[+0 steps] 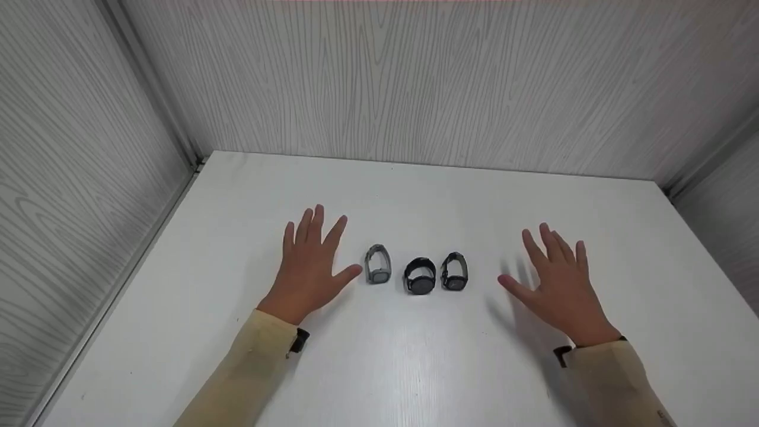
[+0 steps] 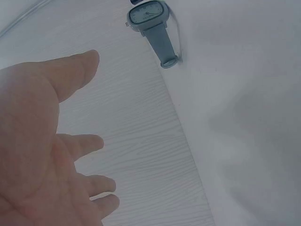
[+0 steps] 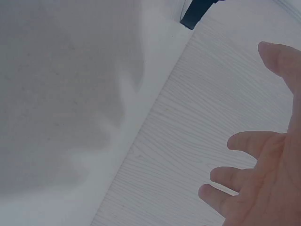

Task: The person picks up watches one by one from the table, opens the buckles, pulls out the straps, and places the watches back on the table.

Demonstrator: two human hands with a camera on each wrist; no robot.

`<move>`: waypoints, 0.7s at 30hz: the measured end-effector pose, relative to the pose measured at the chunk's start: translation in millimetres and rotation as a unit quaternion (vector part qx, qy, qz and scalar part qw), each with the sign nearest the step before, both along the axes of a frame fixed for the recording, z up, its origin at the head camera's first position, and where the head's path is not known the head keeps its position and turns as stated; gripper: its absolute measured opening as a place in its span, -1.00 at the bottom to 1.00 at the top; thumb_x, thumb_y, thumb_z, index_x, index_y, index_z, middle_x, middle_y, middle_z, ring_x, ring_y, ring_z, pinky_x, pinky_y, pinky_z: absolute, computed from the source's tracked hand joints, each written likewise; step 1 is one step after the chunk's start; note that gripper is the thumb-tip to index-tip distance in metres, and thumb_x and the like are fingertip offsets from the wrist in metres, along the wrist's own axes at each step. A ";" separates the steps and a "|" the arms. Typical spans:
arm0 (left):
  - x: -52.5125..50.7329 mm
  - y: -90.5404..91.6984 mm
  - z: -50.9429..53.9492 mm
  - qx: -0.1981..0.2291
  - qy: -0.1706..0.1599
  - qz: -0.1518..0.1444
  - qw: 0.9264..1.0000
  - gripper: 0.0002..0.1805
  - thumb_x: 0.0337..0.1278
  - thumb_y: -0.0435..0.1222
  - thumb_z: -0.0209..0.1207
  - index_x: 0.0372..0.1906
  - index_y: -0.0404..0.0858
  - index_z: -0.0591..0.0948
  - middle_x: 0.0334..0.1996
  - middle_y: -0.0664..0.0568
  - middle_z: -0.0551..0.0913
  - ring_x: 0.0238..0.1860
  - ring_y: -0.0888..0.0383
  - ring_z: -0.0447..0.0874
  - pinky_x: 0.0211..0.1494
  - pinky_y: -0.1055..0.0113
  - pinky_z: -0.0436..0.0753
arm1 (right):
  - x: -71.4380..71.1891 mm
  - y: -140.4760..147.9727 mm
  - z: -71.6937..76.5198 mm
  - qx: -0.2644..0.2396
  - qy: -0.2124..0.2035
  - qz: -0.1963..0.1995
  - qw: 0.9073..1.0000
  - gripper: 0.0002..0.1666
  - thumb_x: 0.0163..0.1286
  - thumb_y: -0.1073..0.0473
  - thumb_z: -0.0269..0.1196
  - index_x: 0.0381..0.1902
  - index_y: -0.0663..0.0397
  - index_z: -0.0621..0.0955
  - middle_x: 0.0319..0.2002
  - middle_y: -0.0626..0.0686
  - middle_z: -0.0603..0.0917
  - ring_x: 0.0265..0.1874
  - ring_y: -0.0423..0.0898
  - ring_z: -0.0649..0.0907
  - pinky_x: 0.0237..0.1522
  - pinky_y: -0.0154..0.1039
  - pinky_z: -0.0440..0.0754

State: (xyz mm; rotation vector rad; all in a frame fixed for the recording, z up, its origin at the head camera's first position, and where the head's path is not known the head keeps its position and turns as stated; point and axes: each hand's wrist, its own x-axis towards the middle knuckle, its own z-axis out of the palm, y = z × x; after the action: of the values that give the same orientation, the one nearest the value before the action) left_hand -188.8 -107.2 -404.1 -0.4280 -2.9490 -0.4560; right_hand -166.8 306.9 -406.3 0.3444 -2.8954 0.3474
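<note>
Three wristwatches stand in a row on the white table, each with its strap closed in a loop. The grey watch (image 1: 379, 276) is leftmost, a black round-faced watch (image 1: 421, 285) is in the middle, and a black watch with a squarer face (image 1: 455, 283) is on the right. My left hand (image 1: 305, 270) is spread, its thumb near the grey watch but holding nothing. In the left wrist view the grey watch (image 2: 157, 28) shows its dial. To the right of the row my right hand (image 1: 560, 290) is spread and holds nothing. A dark strap end (image 3: 193, 16) shows in the right wrist view.
The white table (image 1: 391, 356) ends at a wood-grain panel (image 1: 379, 83) at the back. Similar panels stand at the left (image 1: 71, 196) and right (image 1: 723, 160). Both forearms wear light sleeves, with a small black piece at each cuff.
</note>
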 end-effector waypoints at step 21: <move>-1.8 18.1 -11.8 0.050 -0.067 -0.050 0.995 -0.37 0.30 -0.19 0.38 0.43 -0.15 0.51 0.33 -0.20 0.54 0.39 -0.16 0.46 0.49 -0.06 0.36 | -1.1 -1.6 -2.7 -0.021 0.026 0.022 0.999 -0.05 0.44 -0.29 0.28 0.57 0.12 0.32 0.56 0.34 0.22 0.51 0.33 0.22 0.55 0.33 -0.15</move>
State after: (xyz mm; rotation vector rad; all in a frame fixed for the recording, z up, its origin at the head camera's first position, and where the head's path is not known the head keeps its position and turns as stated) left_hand -190.6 -89.1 -415.9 -0.5566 -3.0262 -0.6654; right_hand -167.9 305.3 -409.0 0.4059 -2.8282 0.3996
